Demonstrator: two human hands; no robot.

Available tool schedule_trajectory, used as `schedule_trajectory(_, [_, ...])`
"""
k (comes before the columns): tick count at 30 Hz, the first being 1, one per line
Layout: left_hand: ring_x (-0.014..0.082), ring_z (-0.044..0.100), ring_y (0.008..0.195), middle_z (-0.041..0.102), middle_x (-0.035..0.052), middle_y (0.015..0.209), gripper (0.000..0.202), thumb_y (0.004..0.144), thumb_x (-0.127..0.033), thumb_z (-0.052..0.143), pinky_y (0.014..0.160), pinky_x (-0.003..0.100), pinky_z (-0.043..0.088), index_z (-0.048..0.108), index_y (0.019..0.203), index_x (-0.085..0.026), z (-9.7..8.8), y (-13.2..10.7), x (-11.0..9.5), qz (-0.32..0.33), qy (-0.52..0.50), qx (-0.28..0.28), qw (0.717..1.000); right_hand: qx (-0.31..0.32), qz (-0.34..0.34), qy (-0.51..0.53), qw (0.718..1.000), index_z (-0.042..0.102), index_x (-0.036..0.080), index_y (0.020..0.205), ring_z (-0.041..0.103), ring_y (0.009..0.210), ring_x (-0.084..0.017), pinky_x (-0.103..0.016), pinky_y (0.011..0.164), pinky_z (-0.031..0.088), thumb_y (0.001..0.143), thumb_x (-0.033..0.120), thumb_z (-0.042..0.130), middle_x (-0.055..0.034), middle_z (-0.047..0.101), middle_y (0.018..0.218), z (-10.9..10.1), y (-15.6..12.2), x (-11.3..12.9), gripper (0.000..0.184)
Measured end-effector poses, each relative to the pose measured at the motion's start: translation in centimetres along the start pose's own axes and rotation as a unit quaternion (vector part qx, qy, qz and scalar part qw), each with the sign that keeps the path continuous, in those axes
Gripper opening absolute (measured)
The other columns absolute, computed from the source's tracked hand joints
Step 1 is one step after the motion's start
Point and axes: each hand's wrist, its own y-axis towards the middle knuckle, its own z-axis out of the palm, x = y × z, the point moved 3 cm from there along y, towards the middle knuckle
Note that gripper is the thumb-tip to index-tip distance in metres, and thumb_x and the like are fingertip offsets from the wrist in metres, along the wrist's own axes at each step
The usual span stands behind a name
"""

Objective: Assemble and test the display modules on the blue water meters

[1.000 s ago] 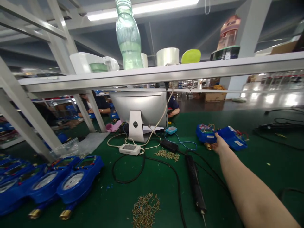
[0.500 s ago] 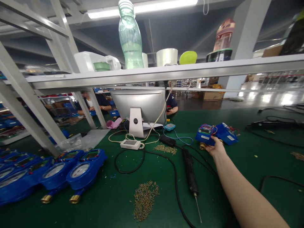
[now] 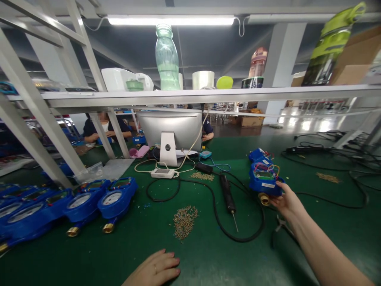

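Note:
My right hand [image 3: 287, 200] grips the near edge of a blue water meter [image 3: 263, 184], which has a brass fitting, a small display and coloured wires at its open top. Another blue housing part [image 3: 259, 155] adjoins its far side. Below my right wrist lies a pair of pliers [image 3: 281, 225], partly hidden by the arm. My left hand [image 3: 154, 270] rests at the front of the table with its fingers stretched out, holding nothing. Just beyond those fingers is a pile of small screws [image 3: 184, 222]. Between the hands, farther back, lies a black electric screwdriver [image 3: 228, 194].
Several blue water meters [image 3: 114, 198] stand in a row at the left. A monitor [image 3: 171, 129], a white box [image 3: 162, 173] and a second screw pile [image 3: 202, 176] are farther back. Black cable [image 3: 212, 194] loops across the green table. A shelf [image 3: 178, 97] spans overhead. Co-workers sit beyond.
My right hand has drawn the water meter nearer and turned it, the other housing part now behind it. My left hand has come into view at the bottom. The head view has shifted right.

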Motion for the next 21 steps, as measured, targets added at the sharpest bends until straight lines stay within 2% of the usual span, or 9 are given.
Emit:
schedule_trajectory(2, [0.026, 0.049, 0.128, 0.053, 0.0027, 0.137, 0.055, 0.089, -0.025, 0.053, 0.11, 0.049, 0.036, 0.038, 0.139, -0.039, -1.3, 0.2, -1.6, -0.038, 0.027, -0.03, 0.998, 0.019, -0.002, -0.006, 1.0, 0.059, 0.014, 0.102, 0.061, 0.069, -0.013, -0.026, 0.061, 0.052, 0.094, 0.028, 0.051, -0.0032, 0.064, 0.086, -1.9, -2.7, -0.5, 0.019])
schedule_trajectory(4, [0.0246, 0.051, 0.126, 0.056, 0.0031, 0.135, 0.054, 0.085, -0.02, 0.055, 0.109, 0.046, 0.039, 0.044, 0.136, -0.035, -2.3, 0.5, -3.1, -0.048, 0.045, -0.041, 0.997, 0.043, 0.006, -0.008, 0.999, 0.062, 0.015, 0.091, 0.062, 0.062, -0.014, -0.023, 0.054, 0.05, 0.089, 0.021, 0.053, -0.0028, 0.066, 0.074, -3.8, -5.6, -1.1, 0.011])
schedule_trajectory(6, [0.024, 0.053, 0.124, 0.058, 0.0029, 0.133, 0.053, 0.083, -0.016, 0.056, 0.108, 0.046, 0.041, 0.047, 0.133, -0.032, -2.7, 0.6, -4.0, -0.049, 0.058, -0.042, 0.996, 0.073, 0.023, -0.004, 0.997, 0.065, 0.017, 0.084, 0.064, 0.065, -0.017, -0.024, 0.056, 0.053, 0.078, 0.02, 0.061, -0.0043, 0.069, 0.074, -5.5, -8.4, -1.9, 0.008])
schedule_trajectory(10, [0.0233, 0.053, 0.124, 0.057, 0.0031, 0.133, 0.052, 0.083, -0.015, 0.054, 0.107, 0.049, 0.041, 0.047, 0.132, -0.029, -2.6, 0.5, -4.1, -0.049, 0.065, -0.026, 0.996, 0.094, 0.061, 0.01, 0.994, 0.071, 0.019, 0.077, 0.068, 0.072, -0.025, -0.032, 0.062, 0.058, 0.057, 0.032, 0.074, -0.0071, 0.074, 0.083, -8.6, -12.8, -4.3, 0.024])
schedule_trajectory(12, [0.024, 0.052, 0.125, 0.055, 0.005, 0.136, 0.051, 0.084, -0.016, 0.053, 0.107, 0.05, 0.041, 0.046, 0.134, -0.028, -2.3, 0.3, -3.9, -0.053, 0.073, -0.029, 0.996, 0.086, 0.095, 0.023, 0.991, 0.072, 0.021, 0.07, 0.068, 0.07, -0.027, -0.036, 0.062, 0.059, 0.044, 0.037, 0.081, -0.0063, 0.075, 0.081, -9.6, -14.4, -5.9, 0.031])
schedule_trajectory(14, [0.0259, 0.052, 0.125, 0.053, 0.0075, 0.138, 0.048, 0.085, -0.017, 0.054, 0.104, 0.05, 0.044, 0.049, 0.132, -0.027, -2.2, -0.1, -3.7, -0.055, 0.076, -0.07, 0.993, 0.102, 0.136, 0.025, 0.985, 0.073, 0.022, 0.067, 0.068, 0.07, -0.028, -0.039, 0.065, 0.059, 0.037, 0.039, 0.086, -0.0057, 0.075, 0.078, -9.5, -16.0, -7.7, 0.036])
schedule_trajectory(16, [0.026, 0.057, 0.119, 0.058, 0.0078, 0.132, 0.04, 0.085, -0.015, 0.054, 0.1, 0.047, 0.049, 0.058, 0.123, -0.027, -2.3, -0.4, -3.4, -0.062, 0.053, -0.153, 0.985, 0.162, 0.172, 0.018, 0.972, 0.073, 0.022, 0.068, 0.069, 0.077, -0.03, -0.042, 0.074, 0.057, 0.04, 0.039, 0.087, -0.0057, 0.075, 0.08, -8.3, -17.5, -9.5, 0.035])
schedule_trajectory(19, [0.0218, 0.067, 0.098, 0.071, 0.0061, 0.102, 0.023, 0.089, -0.015, 0.051, 0.096, 0.043, 0.052, 0.066, 0.103, -0.024, -2.7, -0.7, -3.3, -0.102, -0.001, -0.252, 0.962, 0.26, 0.191, -0.016, 0.946, 0.074, 0.021, 0.08, 0.069, 0.084, -0.027, -0.04, 0.084, 0.053, 0.052, 0.039, 0.086, -0.0059, 0.075, 0.086, -5.7, -19.2, -12.0, 0.035])
schedule_trajectory(21, [0.0195, 0.069, 0.085, 0.071, 0.0059, 0.088, 0.017, 0.092, -0.02, 0.049, 0.089, 0.038, 0.056, 0.065, 0.098, -0.021, -3.3, -0.6, -3.7, -0.146, -0.027, -0.275, 0.95, 0.312, 0.17, -0.067, 0.932, 0.073, 0.02, 0.089, 0.069, 0.086, -0.024, -0.037, 0.084, 0.052, 0.059, 0.042, 0.083, -0.0066, 0.074, 0.09, -4.0, -19.7, -13.2, 0.039])
